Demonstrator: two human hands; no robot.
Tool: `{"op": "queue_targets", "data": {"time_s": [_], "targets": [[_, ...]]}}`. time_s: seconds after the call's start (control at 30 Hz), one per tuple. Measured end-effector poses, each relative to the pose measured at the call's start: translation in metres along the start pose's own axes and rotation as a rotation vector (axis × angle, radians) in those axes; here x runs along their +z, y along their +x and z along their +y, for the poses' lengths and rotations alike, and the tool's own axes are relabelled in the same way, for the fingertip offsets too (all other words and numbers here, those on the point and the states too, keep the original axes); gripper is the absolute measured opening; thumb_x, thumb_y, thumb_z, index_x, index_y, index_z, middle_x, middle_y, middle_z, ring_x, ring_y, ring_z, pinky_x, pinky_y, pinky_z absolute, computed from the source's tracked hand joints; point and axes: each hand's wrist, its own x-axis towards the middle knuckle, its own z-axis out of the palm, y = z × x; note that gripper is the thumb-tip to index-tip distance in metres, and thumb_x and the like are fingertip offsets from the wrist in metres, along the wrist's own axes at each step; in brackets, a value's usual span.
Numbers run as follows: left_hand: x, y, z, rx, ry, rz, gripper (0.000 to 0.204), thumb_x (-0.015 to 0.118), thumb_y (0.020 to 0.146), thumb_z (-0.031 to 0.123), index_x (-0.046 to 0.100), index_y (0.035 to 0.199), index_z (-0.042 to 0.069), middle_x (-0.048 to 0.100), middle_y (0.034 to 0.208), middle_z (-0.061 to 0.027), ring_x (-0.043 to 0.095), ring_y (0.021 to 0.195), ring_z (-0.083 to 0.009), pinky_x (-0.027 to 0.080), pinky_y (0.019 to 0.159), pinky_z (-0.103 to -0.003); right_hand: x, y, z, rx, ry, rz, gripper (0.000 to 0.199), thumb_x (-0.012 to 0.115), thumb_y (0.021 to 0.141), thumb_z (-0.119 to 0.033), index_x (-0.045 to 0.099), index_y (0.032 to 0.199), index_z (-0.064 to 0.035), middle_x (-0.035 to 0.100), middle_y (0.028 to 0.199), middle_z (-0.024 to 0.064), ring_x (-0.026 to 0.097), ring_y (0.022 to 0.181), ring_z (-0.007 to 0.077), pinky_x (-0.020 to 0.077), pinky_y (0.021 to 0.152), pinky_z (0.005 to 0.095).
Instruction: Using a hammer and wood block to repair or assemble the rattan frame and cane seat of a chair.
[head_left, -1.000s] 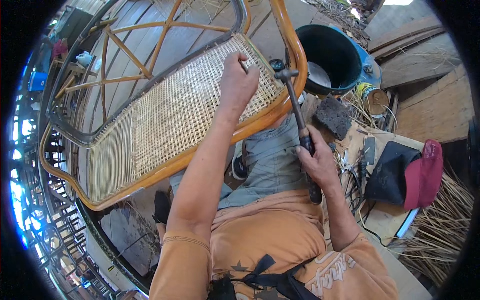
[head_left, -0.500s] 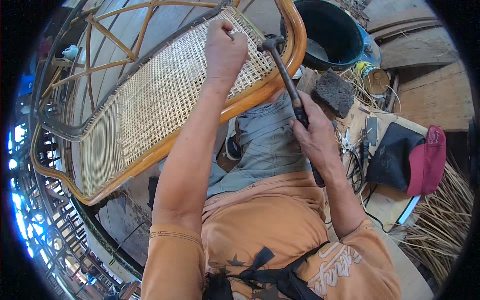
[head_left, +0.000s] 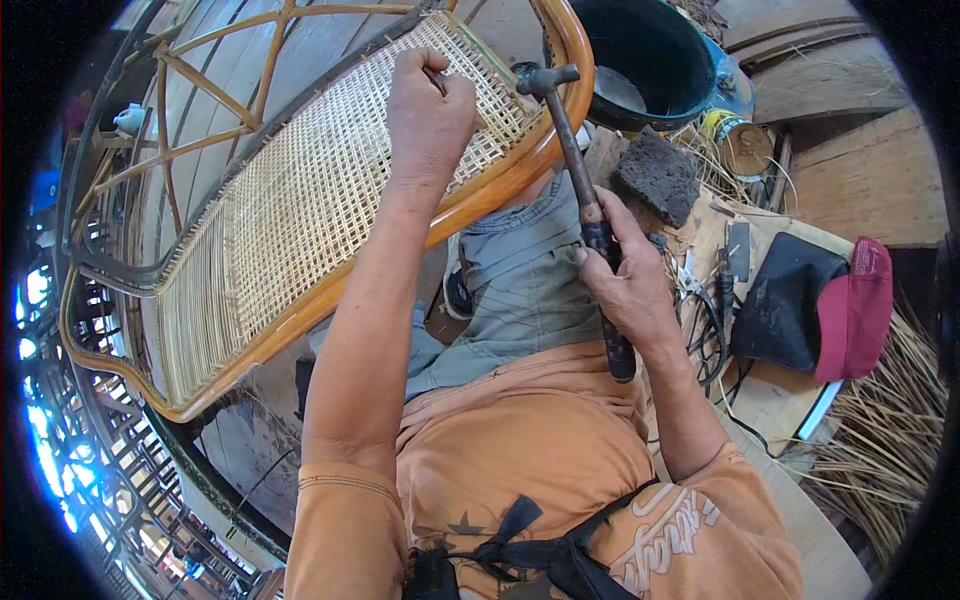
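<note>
A woven cane panel (head_left: 300,190) is set in a chair frame of glossy bent rattan (head_left: 480,205) that lies slanted before me. My left hand (head_left: 430,125) is closed in a fist just above the weave near its far end. A short dark piece pokes out between thumb and forefinger, mostly hidden, so its kind cannot be made out. My right hand (head_left: 630,285) grips the dark-wrapped handle of a hammer (head_left: 573,145). The hammer's head is up by the frame's right-hand curve, near the panel's corner. A thin green strip runs along the panel's far edge.
A dark bucket (head_left: 640,60) stands beyond the frame's curve. On the board at my right are a rough black block (head_left: 655,178), pliers (head_left: 690,280), a black pouch (head_left: 788,305) and a maroon cap (head_left: 858,315). Loose cane strands (head_left: 880,440) lie beside them.
The view has shifted slightly. The hammer's head has moved right relative to the chair, to the rim. My left hand keeps its fist over the weave, a little farther from the panel's end.
</note>
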Motion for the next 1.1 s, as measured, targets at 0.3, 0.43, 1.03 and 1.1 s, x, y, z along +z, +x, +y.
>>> {"op": "queue_targets", "data": {"time_s": [0.3, 0.43, 1.03, 1.1], "targets": [[0.013, -0.001, -0.009, 0.098, 0.132, 0.023, 0.019, 0.053, 0.074, 0.007, 0.049, 0.092, 0.001, 0.054, 0.075, -0.0150, 0.054, 0.062, -0.0280, 0.047, 0.064, -0.039, 0.014, 0.007, 0.022, -0.250, -0.084, 0.048, 0.054, 0.059, 0.077, -0.006, 0.043, 0.128, -0.0025, 0.055, 0.097, 0.0153, 0.055, 0.087, 0.0280, 0.0434, 0.080, 0.0339], [0.004, -0.003, -0.005, 0.087, 0.109, 0.027, 0.018, 0.053, 0.075, 0.006, 0.049, 0.092, 0.000, 0.054, 0.072, -0.0136, 0.055, 0.061, -0.0258, 0.047, 0.064, -0.038, 0.008, 0.002, 0.018, -0.190, -0.075, 0.079, 0.054, 0.059, 0.077, -0.005, 0.044, 0.129, -0.0040, 0.055, 0.095, 0.0149, 0.055, 0.085, 0.0282, 0.0436, 0.079, 0.0340], [-0.001, -0.008, 0.011, 0.026, 0.010, 0.006, 0.015, 0.053, 0.077, 0.005, 0.050, 0.089, -0.002, 0.051, 0.064, -0.0098, 0.050, 0.055, -0.0186, 0.045, 0.057, -0.032, -0.002, -0.006, 0.021, -0.149, -0.079, 0.094, 0.055, 0.061, 0.078, -0.006, 0.043, 0.130, -0.0048, 0.056, 0.100, 0.0153, 0.054, 0.091, 0.0288, 0.0418, 0.084, 0.0330], [0.001, -0.009, 0.013, 0.016, 0.031, -0.016, 0.014, 0.053, 0.077, 0.005, 0.050, 0.089, -0.002, 0.051, 0.064, -0.0102, 0.051, 0.055, -0.0189, 0.045, 0.057, -0.032, -0.003, -0.007, 0.024, -0.164, -0.091, 0.099, 0.055, 0.061, 0.078, -0.006, 0.043, 0.130, -0.0051, 0.055, 0.100, 0.0151, 0.054, 0.091, 0.0283, 0.0419, 0.084, 0.0329]]}}
